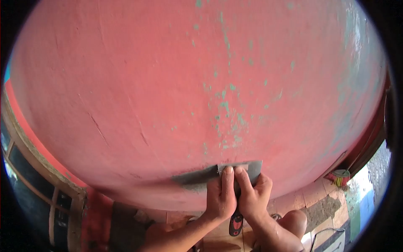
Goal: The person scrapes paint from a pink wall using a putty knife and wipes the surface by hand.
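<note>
A red-painted wall (159, 84) fills the view, with cracks and patches where green shows through. Low on it, my left hand (219, 197) and my right hand (252, 197) press side by side on a wide metal scraper blade (243, 166), both index fingers laid on the blade. The scraper's red and black handle (236, 222) hangs below my palms. A grey smear (193, 178) lies on the wall just left of the blade.
A window frame with dark panes (37, 185) stands at the lower left. Tiled floor (319, 193) runs along the wall base at the right, with a broom head (339, 177) near it. My bare knee (296, 220) is below my right hand.
</note>
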A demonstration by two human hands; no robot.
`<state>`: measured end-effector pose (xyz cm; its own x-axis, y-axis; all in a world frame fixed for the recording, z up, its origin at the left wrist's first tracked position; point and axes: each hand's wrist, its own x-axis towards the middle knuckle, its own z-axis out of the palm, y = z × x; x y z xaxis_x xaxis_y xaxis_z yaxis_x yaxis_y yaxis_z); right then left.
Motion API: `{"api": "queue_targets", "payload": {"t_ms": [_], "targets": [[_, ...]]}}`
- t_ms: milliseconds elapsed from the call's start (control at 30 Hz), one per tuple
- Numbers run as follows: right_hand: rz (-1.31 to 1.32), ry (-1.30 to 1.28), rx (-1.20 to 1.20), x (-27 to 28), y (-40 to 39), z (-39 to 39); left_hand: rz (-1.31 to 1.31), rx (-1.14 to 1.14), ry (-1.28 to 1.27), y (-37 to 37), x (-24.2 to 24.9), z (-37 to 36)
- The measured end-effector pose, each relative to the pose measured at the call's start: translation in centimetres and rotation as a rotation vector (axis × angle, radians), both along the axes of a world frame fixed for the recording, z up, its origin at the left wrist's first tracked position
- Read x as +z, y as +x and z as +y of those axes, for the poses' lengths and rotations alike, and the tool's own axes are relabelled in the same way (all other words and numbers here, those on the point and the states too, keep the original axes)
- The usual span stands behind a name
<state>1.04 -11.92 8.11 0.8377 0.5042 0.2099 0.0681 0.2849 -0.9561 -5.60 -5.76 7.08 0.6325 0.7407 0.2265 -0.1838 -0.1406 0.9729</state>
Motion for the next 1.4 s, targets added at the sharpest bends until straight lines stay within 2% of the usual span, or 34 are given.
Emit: {"api": "queue_targets", "payload": {"t_ms": [33,133,167,267,300,333,367,433,533,567,600,633,733,800,900,1033,1133,1167,1267,1300,1400], "targets": [[0.021,-0.003,0.004,0.0,-0.1,0.1,-0.057,0.049,0.075,0.5,-1.3,0.4],[0.039,0.009,-0.012,-0.3,-0.7,-0.2,0.004,0.069,0.026,0.3,-0.7,-0.5],[0.035,0.028,-0.025,-0.5,-0.7,-0.1,0.008,0.086,0.138,0.4,-0.3,-0.4],[0.01,0.019,-0.007,0.3,0.0,0.0,-0.125,0.065,-0.023,1.0,0.9,-0.4],[0.026,0.03,0.001,0.6,-0.3,0.1,-0.079,0.057,0.077,0.4,0.6,0.2],[0.038,0.049,0.011,0.7,-0.7,0.1,-0.034,0.076,0.056,-0.1,-0.3,-0.1],[-0.057,-0.063,-0.02,0.3,-0.4,-0.3,-0.02,0.086,0.056,0.2,-1.0,-0.3],[-0.01,0.005,-0.026,0.4,-0.7,-0.1,-0.045,0.091,0.095,0.7,-2.1,-0.1],[0.01,0.052,-0.029,0.8,-0.2,0.3,-0.161,0.085,0.029,0.9,1.4,-0.1],[0.026,0.057,-0.019,0.9,-0.5,0.4,-0.036,0.118,0.125,0.2,1.2,0.4],[0.031,0.073,-0.004,1.1,-0.9,0.7,-0.079,0.057,0.021,-0.1,0.8,0.5],[-0.088,-0.038,-0.036,0.6,-0.7,0.1,-0.048,0.091,0.068,0.1,0.5,0.2],[0.017,0.048,-0.021,-0.7,-1.0,0.3,-0.112,0.132,0.108,0.8,-0.9,-0.3],[-0.012,0.036,0.007,0.1,-0.6,0.6,-0.147,0.09,0.072,0.2,0.5,0.0],[0.01,0.024,-0.008,-0.3,-1.4,0.6,-0.047,0.052,0.047,-0.6,-0.7,0.5],[-0.028,0.05,-0.055,-0.5,-1.3,1.2,-0.138,0.037,0.032,0.3,-1.5,0.4],[-0.068,0.004,-0.045,0.9,-1.5,1.3,-0.25,0.077,0.052,0.0,1.0,0.8],[-0.032,0.039,-0.024,1.4,-2.0,1.5,-0.097,0.039,0.008,-0.8,0.6,1.7],[-0.033,0.036,0.005,0.4,-2.6,1.7,-0.096,0.111,0.007,-1.5,0.0,1.3],[-0.031,0.02,0.002,-0.3,-3.1,1.8,-0.111,0.129,-0.067,-2.1,-0.1,0.7],[-0.014,-0.006,0.003,-2.6,-3.5,2.3,-0.053,0.176,-0.107,-2.6,-2.7,0.9]]}}
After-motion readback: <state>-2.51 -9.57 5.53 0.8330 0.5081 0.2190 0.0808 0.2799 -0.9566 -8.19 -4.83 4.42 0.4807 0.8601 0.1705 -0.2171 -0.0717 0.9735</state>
